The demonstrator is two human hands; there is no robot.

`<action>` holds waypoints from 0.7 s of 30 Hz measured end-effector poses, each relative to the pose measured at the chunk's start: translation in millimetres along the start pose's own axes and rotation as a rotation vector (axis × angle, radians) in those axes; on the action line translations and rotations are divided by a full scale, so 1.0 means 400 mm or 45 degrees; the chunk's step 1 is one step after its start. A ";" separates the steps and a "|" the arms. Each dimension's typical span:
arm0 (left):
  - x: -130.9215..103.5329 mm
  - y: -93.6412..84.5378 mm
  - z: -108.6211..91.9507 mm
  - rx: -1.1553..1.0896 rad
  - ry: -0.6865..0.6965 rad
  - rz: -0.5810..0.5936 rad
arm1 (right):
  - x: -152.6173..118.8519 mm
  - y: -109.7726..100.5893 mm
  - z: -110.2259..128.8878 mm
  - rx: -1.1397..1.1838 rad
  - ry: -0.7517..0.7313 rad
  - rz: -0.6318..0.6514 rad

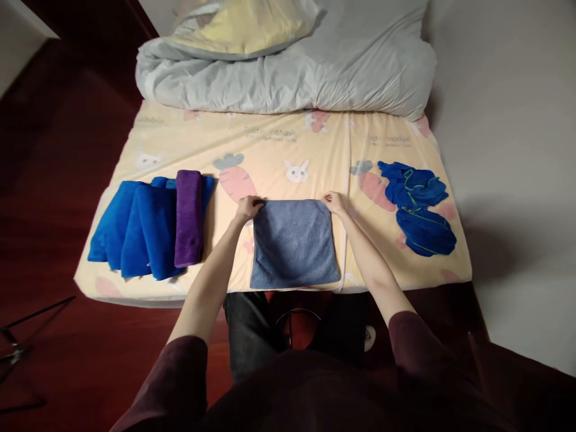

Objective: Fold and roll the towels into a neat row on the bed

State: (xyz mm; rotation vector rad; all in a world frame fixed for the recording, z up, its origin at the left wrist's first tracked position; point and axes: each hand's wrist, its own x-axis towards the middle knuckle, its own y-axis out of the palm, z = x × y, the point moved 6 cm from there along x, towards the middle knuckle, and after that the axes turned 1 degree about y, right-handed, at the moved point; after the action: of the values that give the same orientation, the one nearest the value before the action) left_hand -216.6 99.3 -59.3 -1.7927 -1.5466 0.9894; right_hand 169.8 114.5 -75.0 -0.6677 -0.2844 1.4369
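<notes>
As the greyish-blue cloth (294, 247) lies flat, both hands (249, 208) (333, 202) pinch it.

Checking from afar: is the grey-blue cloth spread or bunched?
Spread: the grey-blue cloth lies fairly flat, four-cornered, on the bed. Whether it's doubled, I cannot tell.

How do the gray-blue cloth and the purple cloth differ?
The gray-blue cloth lies flat; the purple cloth is a compact bundle.
The gray-blue cloth is wider than the purple cloth.
Left hand and right hand pinch the gray-blue cloth; neither touches the purple cloth.
</notes>
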 end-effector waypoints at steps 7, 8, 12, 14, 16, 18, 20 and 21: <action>0.046 -0.015 0.014 0.230 -0.041 0.363 | 0.030 -0.007 -0.006 -0.305 0.197 0.333; 0.052 -0.023 0.014 0.235 -0.039 0.362 | 0.035 -0.011 -0.003 -0.336 0.202 0.343; 0.044 -0.063 -0.018 0.196 -0.062 0.048 | 0.026 -0.020 0.044 -0.387 0.111 0.105; -0.004 -0.068 -0.055 0.164 -0.054 -0.231 | -0.024 -0.002 0.087 -0.473 -0.048 -0.094; -0.076 -0.039 -0.101 0.128 0.050 -0.390 | -0.108 0.043 0.130 -0.579 -0.294 -0.180; -0.144 0.021 -0.138 0.088 0.235 -0.317 | -0.199 0.107 0.150 -0.664 -0.553 -0.050; -0.191 0.075 -0.139 0.056 0.328 -0.190 | -0.263 0.148 0.135 -0.724 -0.684 0.117; -0.201 0.090 -0.125 0.040 0.323 -0.154 | -0.276 0.153 0.120 -0.741 -0.692 0.155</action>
State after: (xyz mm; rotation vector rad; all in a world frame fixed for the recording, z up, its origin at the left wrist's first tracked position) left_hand -159.7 16.5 -46.5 -1.7068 -1.4530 0.6961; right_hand 77.7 19.4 -49.6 -0.7526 -1.1333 1.6481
